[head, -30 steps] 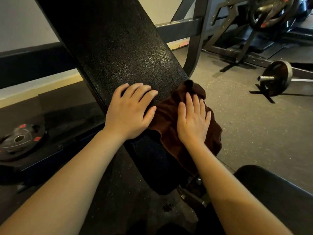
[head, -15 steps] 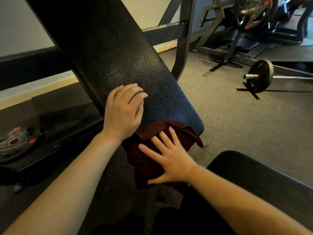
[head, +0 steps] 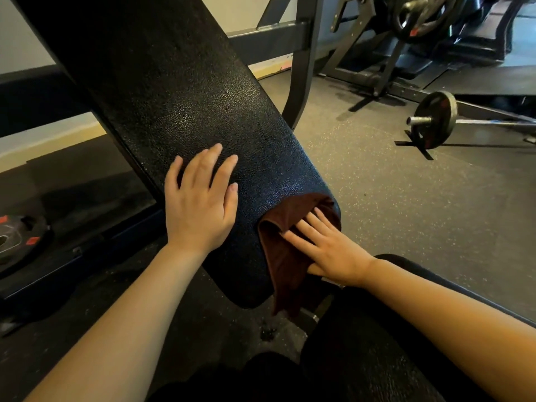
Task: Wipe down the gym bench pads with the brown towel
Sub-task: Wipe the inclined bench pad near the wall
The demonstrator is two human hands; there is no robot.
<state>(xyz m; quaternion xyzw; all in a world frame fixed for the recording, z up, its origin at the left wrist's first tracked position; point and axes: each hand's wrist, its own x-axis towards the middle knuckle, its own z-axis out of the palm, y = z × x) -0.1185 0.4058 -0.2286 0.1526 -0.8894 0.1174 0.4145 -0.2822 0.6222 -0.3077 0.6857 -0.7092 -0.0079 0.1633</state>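
dim, sharp, wide-angle edge distortion

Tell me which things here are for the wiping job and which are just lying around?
For the job:
towel, pressed by the right hand
back pad, with the left hand flat on it
seat pad

Just lying around:
barbell on the floor
weight plate at the left
rack behind

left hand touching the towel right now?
No: the left hand lies flat on the bare back pad, apart from the brown towel, which only the right hand presses.
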